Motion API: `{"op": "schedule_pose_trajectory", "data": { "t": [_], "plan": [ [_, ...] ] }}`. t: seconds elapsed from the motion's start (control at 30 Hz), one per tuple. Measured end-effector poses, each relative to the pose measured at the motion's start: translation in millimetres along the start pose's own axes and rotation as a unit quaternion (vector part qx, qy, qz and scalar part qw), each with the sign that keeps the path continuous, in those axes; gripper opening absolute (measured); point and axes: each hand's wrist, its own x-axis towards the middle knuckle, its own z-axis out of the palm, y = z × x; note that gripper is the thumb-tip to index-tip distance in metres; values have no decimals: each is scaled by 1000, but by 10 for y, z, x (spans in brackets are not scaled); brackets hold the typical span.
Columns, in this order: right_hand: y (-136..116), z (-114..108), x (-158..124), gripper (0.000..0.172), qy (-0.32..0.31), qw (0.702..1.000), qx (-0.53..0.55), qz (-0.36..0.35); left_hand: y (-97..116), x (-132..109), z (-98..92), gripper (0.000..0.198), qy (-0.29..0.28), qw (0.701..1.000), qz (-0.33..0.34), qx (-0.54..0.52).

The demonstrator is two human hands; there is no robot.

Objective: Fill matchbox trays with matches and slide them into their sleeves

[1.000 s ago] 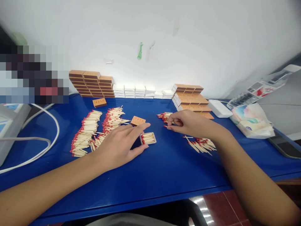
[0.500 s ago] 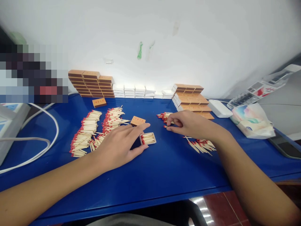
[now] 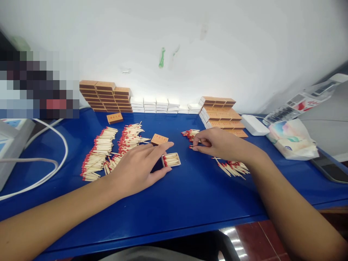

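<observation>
My left hand (image 3: 138, 168) rests on the table with thumb and fingers around the left end of a small white matchbox tray (image 3: 178, 161). Red-headed matches (image 3: 171, 159) lie inside the tray. Just behind these fingers sits an orange matchbox sleeve (image 3: 159, 139). To the right, my right hand (image 3: 210, 142) is closed in a pinch, with red match heads (image 3: 191, 147) poking out at its fingertips. A small pile of matches (image 3: 190, 135) lies behind the pinch, partly hidden by the hand. More loose matches (image 3: 231, 169) lie below the right wrist.
Two long rows of matches (image 3: 100, 154) spread at left, beside a single matchbox (image 3: 114, 118). Along the wall stand stacked brown matchboxes (image 3: 106, 98), white trays (image 3: 156, 105) and orange boxes (image 3: 221, 114). A white block (image 3: 255, 125), tissue pack (image 3: 292, 139) and phone (image 3: 333, 168) lie right; white cables (image 3: 63, 145) left.
</observation>
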Motion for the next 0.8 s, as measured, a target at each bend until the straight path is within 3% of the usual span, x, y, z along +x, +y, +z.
{"op": "schedule_pose_trajectory", "data": {
  "t": [0.3,0.47,0.63,0.8],
  "plan": [
    [0,32,-7,28,5,1000,17,-11,1,4,7,57,3,1000,4,5],
    [-245,38,-64,28,56,994,64,-66,9,1,-1,58,9,1000,9,6],
    [-557,187,-78,11,70,986,79,-127,-6,-3,2,58,16,1000,17,9],
    [-610,244,-71,11,67,984,71,-148,-6,11,4,56,13,1000,12,2]
  ]
}}
